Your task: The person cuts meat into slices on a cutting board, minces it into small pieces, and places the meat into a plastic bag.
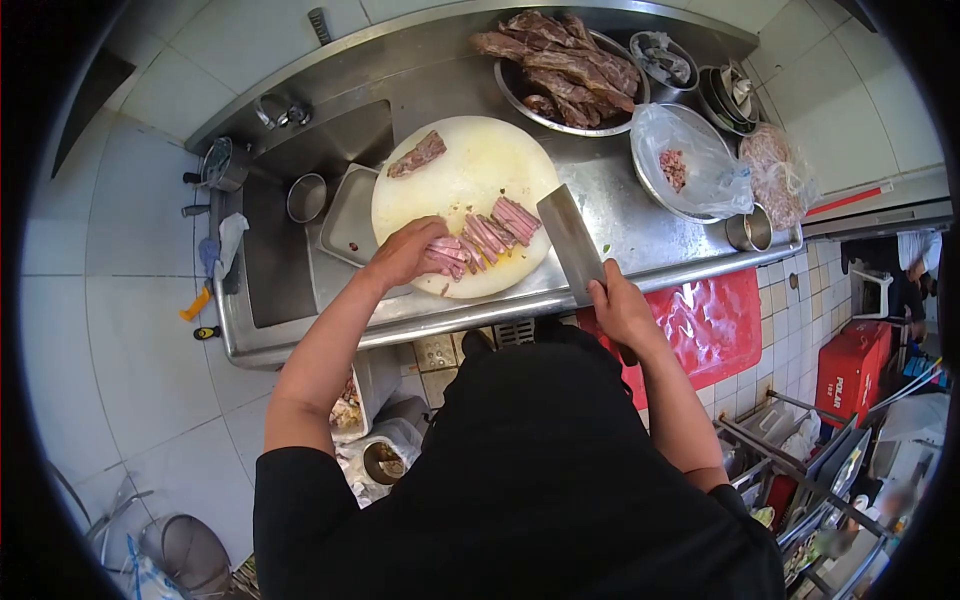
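Note:
A round white cutting board (470, 150) lies on the steel counter. Cut strips of pink meat (484, 238) are spread in a row across its lower part. My left hand (408, 252) rests on the left end of these strips, its fingers together; how firmly it holds them is hard to tell. In my right hand (622, 308) is a broad cleaver (572, 240), gripped by the handle, its blade beside the board's right edge. A darker uncut piece of meat (417, 155) lies at the board's upper left.
Behind the board stands a metal bowl (510, 88) piled with large meat pieces (575, 65). Right of it, a plastic-lined bowl (690, 150) holds diced meat. A steel tray (345, 215) and a sink (270, 255) are at left. Another person (915, 260) is far right.

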Tool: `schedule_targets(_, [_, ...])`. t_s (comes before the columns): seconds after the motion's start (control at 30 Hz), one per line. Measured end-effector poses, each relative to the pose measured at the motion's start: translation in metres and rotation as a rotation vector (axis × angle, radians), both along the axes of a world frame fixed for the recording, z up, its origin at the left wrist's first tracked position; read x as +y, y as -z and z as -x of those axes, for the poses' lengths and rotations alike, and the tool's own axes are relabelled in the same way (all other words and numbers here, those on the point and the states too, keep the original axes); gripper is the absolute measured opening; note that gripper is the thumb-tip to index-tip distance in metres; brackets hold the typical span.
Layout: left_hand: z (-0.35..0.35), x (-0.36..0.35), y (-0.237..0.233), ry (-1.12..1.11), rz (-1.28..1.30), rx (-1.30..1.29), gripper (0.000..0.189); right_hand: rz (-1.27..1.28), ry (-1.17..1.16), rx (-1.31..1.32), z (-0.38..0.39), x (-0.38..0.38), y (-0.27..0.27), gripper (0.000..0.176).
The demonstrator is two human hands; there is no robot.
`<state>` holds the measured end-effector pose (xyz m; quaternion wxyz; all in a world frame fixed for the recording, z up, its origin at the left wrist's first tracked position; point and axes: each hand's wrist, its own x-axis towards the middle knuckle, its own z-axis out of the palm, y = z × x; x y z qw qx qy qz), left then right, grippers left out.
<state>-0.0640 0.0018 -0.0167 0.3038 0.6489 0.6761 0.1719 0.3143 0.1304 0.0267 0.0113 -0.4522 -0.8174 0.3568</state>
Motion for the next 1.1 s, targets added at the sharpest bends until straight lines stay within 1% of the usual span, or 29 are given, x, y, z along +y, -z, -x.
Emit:
schedule_targets(0.07, [-0.002,0.009,-0.015,0.003,0.09,0.111,0.052,0.008,0.047,0.016,-0.007,0.0,-0.003,0.026])
schedule_targets(0.1, [-0.002,0.009,-0.014,0.017,0.095,0.116,0.052,0.014,0.061,0.02,-0.011,-0.001,-0.006,0.026])
schedule_targets(0.17, [0.001,0.005,-0.009,0.029,0.074,0.101,0.038,0.008,0.094,0.014,-0.017,-0.003,-0.013,0.027])
schedule_targets(0.2, [0.001,0.001,-0.006,0.04,0.078,0.103,0.038,0.012,0.105,0.016,-0.02,-0.004,-0.013,0.027])
schedule_targets(0.27, [0.001,-0.006,-0.002,0.124,-0.033,0.117,0.03,0.02,0.131,0.011,-0.027,-0.005,-0.013,0.027])
schedule_targets(0.3, [0.0,-0.006,-0.002,0.12,-0.044,0.12,0.027,0.023,0.139,0.012,-0.03,-0.006,-0.012,0.027])
schedule_targets(0.33, [0.0,-0.003,-0.002,0.125,-0.041,0.122,0.027,0.016,0.142,0.025,-0.031,-0.007,-0.009,0.027])
schedule_targets(0.4, [-0.001,0.007,-0.001,0.244,-0.026,0.177,0.023,0.009,0.145,0.039,-0.032,-0.009,-0.003,0.028])
schedule_targets(0.43, [-0.003,0.012,-0.001,0.245,-0.028,0.177,0.023,0.019,0.135,0.036,-0.031,-0.009,0.0,0.028])
schedule_targets(0.5, [-0.007,0.022,0.002,0.352,-0.072,0.234,0.019,0.027,0.126,0.032,-0.029,-0.009,0.0,0.029])
schedule_targets(0.53, [-0.008,0.026,0.005,0.355,-0.074,0.235,0.019,0.042,0.115,0.023,-0.026,-0.009,-0.001,0.029])
schedule_targets(0.6, [-0.014,0.036,0.007,0.446,-0.095,0.26,0.025,0.059,0.107,0.015,-0.021,-0.009,-0.004,0.029])
schedule_targets(0.63, [-0.017,0.043,0.005,0.447,-0.097,0.262,0.025,0.072,0.106,0.021,-0.018,-0.009,-0.006,0.03])
schedule_targets(0.7, [-0.022,0.057,-0.005,0.522,-0.097,0.362,0.051,0.083,0.109,0.029,-0.015,-0.006,-0.008,0.03])
schedule_targets(0.73, [-0.023,0.065,-0.011,0.528,-0.1,0.364,0.051,0.081,0.106,0.036,-0.015,-0.005,-0.008,0.03])
schedule_targets(0.8, [-0.026,0.081,-0.027,0.563,-0.162,0.374,0.084,0.082,0.107,0.041,-0.015,-0.005,-0.008,0.03])
schedule_targets(0.83, [-0.03,0.092,-0.039,0.648,-0.096,0.432,0.108,0.083,0.108,0.048,-0.015,-0.003,-0.007,0.03])
schedule_targets(0.87, [-0.037,0.104,-0.039,0.649,-0.099,0.43,0.108,0.084,0.109,0.054,-0.016,-0.002,-0.007,0.029])
schedule_targets(0.93, [-0.046,0.124,-0.037,0.858,-0.016,0.482,0.118,0.09,0.121,0.064,-0.015,-0.001,-0.008,0.029])
schedule_targets(1.07, [-0.055,0.123,-0.023,0.854,0.029,0.396,0.113,0.144,0.178,0.081,-0.019,-0.002,-0.01,0.029])
schedule_targets(1.1, [-0.053,0.117,-0.018,0.767,-0.003,0.355,0.106,0.151,0.181,0.087,-0.019,-0.002,-0.006,0.029])
